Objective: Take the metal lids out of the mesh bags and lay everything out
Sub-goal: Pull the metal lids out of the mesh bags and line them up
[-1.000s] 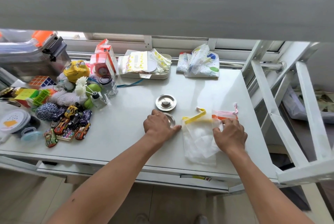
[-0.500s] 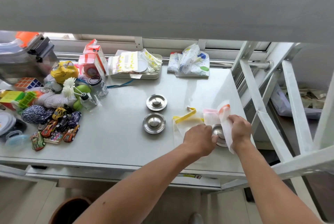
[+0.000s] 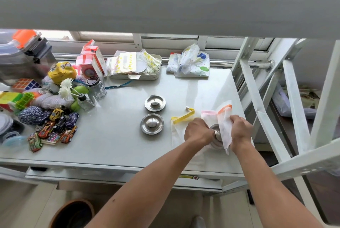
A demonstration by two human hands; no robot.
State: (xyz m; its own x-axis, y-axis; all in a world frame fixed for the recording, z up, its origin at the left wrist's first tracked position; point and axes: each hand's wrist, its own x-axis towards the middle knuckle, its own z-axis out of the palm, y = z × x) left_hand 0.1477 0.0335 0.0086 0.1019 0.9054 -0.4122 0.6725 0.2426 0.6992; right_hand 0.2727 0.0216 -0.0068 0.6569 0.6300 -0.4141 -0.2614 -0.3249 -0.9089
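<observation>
Two round metal lids lie knob-up on the white table [image 3: 114, 135]: one lid [image 3: 155, 103] farther back, the other lid [image 3: 152, 124] in front of it. A third metal lid [image 3: 216, 133] is half out of an orange-trimmed white mesh bag [image 3: 225, 126]. My left hand [image 3: 197, 132] grips this lid by its left side. My right hand [image 3: 241, 132] holds the bag's fabric up off the table. A pink-trimmed mesh bag [image 3: 208, 116] lies just behind. A yellow-trimmed mesh bag [image 3: 181, 126] lies flat, partly under my left hand.
Toy cars [image 3: 55, 126], yarn, a glass jar [image 3: 95, 87] and boxes crowd the table's left side. A tray of zip bags [image 3: 134, 67] and a folded printed cloth [image 3: 189, 64] sit at the back. A white metal frame [image 3: 294, 110] stands right of the table.
My left hand left the front lid and went right to the orange-trimmed bag. My right hand lifted that bag, and the third lid has come partly out of it.
</observation>
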